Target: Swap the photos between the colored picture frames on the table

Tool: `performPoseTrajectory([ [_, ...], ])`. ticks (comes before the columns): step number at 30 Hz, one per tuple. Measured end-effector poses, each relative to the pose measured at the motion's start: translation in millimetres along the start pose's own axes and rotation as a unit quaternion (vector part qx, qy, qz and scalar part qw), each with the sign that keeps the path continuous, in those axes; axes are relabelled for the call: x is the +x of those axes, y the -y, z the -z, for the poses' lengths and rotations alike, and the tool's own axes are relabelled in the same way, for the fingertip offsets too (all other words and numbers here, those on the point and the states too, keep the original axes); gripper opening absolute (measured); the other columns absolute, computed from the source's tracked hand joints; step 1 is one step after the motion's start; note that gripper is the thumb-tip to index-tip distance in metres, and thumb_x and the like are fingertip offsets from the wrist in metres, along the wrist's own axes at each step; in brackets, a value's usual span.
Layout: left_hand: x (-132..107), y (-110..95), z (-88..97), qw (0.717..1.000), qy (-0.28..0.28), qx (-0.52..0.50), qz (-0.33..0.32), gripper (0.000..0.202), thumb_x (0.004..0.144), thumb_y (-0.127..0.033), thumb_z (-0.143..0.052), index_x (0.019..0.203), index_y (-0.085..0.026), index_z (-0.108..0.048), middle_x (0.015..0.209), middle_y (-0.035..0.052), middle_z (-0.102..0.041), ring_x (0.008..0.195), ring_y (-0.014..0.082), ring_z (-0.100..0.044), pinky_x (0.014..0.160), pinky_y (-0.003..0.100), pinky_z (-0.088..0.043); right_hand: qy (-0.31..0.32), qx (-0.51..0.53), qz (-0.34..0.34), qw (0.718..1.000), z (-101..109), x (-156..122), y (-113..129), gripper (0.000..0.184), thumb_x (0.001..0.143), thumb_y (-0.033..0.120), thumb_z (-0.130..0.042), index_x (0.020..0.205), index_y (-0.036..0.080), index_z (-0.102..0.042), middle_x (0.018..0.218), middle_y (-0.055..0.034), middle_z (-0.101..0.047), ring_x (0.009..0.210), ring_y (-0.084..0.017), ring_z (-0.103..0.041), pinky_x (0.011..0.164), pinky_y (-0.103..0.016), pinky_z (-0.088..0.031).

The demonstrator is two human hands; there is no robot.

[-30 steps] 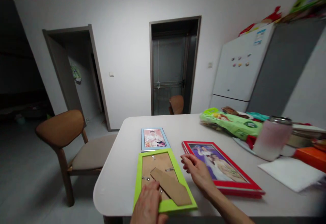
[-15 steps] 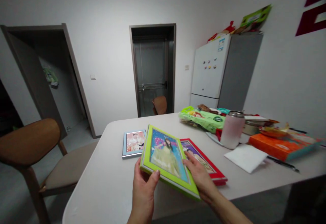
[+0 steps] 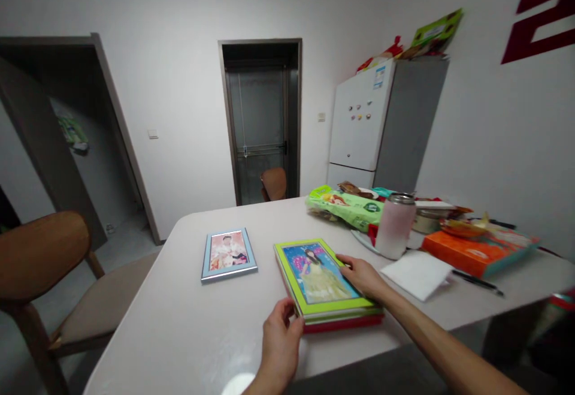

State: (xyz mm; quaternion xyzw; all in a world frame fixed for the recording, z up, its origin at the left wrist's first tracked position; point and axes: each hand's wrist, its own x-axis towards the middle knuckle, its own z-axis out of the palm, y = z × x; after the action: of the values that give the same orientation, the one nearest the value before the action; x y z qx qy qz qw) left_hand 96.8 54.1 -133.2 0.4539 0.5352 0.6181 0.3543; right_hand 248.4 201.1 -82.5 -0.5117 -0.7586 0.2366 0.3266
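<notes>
A lime-green picture frame (image 3: 321,275), showing a figure in a pale yellow dress, lies on top of a red picture frame (image 3: 344,323). The red one is mostly covered, with only its front edge showing. My left hand (image 3: 283,335) pinches the stack's near left corner between thumb and fingers. On the opposite side, my right hand (image 3: 366,278) grips the green frame's right edge, fingertips near its far right corner. A light-blue picture frame (image 3: 229,256) lies flat by itself to the left, untouched.
Right of the frames are a pink bottle (image 3: 395,227), white tissue (image 3: 417,273), a black pen (image 3: 478,284) and an orange box (image 3: 471,250). A green snack bag (image 3: 345,206) lies behind. A wooden chair (image 3: 45,251) stands left of the table (image 3: 179,323).
The lime-green frame has come down from a tilted, raised position onto the red frame. Both hands have moved with it, slightly rightward. The blue frame is now fully visible.
</notes>
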Motion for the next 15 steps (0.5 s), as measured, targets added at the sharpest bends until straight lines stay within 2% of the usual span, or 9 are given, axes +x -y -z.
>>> performPoseTrajectory([
  [3,11.2,-3.9,24.5,0.988,-0.006,0.157,0.007,0.041,0.065,-0.027,-0.053,0.103,-0.012,-0.05,0.108,0.0129,-0.055,0.1,0.0228,-0.05,0.085,0.032,-0.038,-0.039,-0.009,0.035,0.999,2.3,-8.0,16.1,0.036,0.065,0.017,-0.044,0.098,0.011,-0.059,0.095,-0.0123,-0.062,0.088,-0.021,-0.055,0.081,-0.033,-0.04],
  [5,29.8,-5.9,50.0,0.954,-0.018,0.299,-0.008,0.049,0.069,-0.037,-0.047,0.11,-0.01,-0.044,0.112,0.0149,-0.052,0.098,0.0253,-0.051,0.084,0.038,-0.037,-0.056,-0.01,0.068,0.996,-5.4,-25.4,33.0,0.037,0.067,0.018,-0.044,0.102,0.013,-0.056,0.108,-0.0102,-0.056,0.101,-0.019,-0.048,0.089,-0.033,-0.034],
  [7,57.0,-2.0,78.6,0.9,-0.026,0.434,-0.036,0.054,0.071,-0.042,-0.04,0.115,-0.011,-0.039,0.113,0.0151,-0.05,0.097,0.0269,-0.051,0.082,0.041,-0.038,-0.05,-0.001,0.116,0.992,-25.0,-49.8,53.3,0.033,0.07,0.022,-0.045,0.101,0.02,-0.056,0.106,-0.0037,-0.057,0.098,-0.014,-0.049,0.088,-0.028,-0.036],
  [9,85.5,7.8,105.1,0.837,-0.005,0.54,-0.092,0.059,0.07,-0.045,-0.038,0.115,-0.007,-0.038,0.119,0.0174,-0.043,0.11,0.028,-0.04,0.088,0.04,-0.033,-0.014,0.045,0.289,0.956,-53.5,-75.1,72.7,0.03,0.072,0.021,-0.043,0.098,0.018,-0.056,0.101,-0.0044,-0.058,0.095,-0.012,-0.05,0.085,-0.026,-0.037],
  [10,97.0,13.4,116.3,0.801,0.017,0.59,-0.1,0.063,0.068,-0.047,-0.038,0.113,-0.003,-0.038,0.12,0.0198,-0.042,0.112,0.0296,-0.036,0.089,0.041,-0.03,0.005,0.043,0.344,0.938,-68.3,-86.2,80.2,0.029,0.071,0.02,-0.044,0.097,0.018,-0.056,0.099,-0.0043,-0.059,0.094,-0.012,-0.049,0.085,-0.025,-0.037],
  [11,105.5,18.2,125.6,0.771,0.046,0.629,-0.093,0.064,0.068,-0.049,-0.037,0.113,-0.002,-0.039,0.119,0.0207,-0.042,0.112,0.0304,-0.036,0.089,0.042,-0.03,0.019,0.03,0.369,0.929,-81.7,-95.8,85.7,0.028,0.07,0.02,-0.044,0.096,0.017,-0.056,0.097,-0.0041,-0.059,0.093,-0.012,-0.049,0.085,-0.024,-0.037],
  [13,111.7,22.8,137.6,0.721,0.095,0.678,-0.104,0.064,0.07,-0.051,-0.034,0.112,-0.004,-0.039,0.119,0.0193,-0.043,0.112,0.0298,-0.037,0.089,0.042,-0.029,0.041,0.008,0.377,0.925,-101.1,-109.1,90.1,0.029,0.071,0.02,-0.044,0.097,0.014,-0.055,0.096,-0.0049,-0.058,0.093,-0.012,-0.048,0.086,-0.023,-0.036],
  [15,104.4,19.8,141.1,0.691,0.119,0.702,-0.124,0.064,0.07,-0.053,-0.033,0.111,-0.003,-0.041,0.114,0.019,-0.048,0.108,0.0291,-0.041,0.09,0.04,-0.028,0.057,-0.007,0.363,0.93,-108.9,-115.0,88.3,0.03,0.071,0.021,-0.043,0.099,0.014,-0.053,0.096,-0.0055,-0.057,0.094,-0.013,-0.048,0.086,-0.024,-0.036],
])
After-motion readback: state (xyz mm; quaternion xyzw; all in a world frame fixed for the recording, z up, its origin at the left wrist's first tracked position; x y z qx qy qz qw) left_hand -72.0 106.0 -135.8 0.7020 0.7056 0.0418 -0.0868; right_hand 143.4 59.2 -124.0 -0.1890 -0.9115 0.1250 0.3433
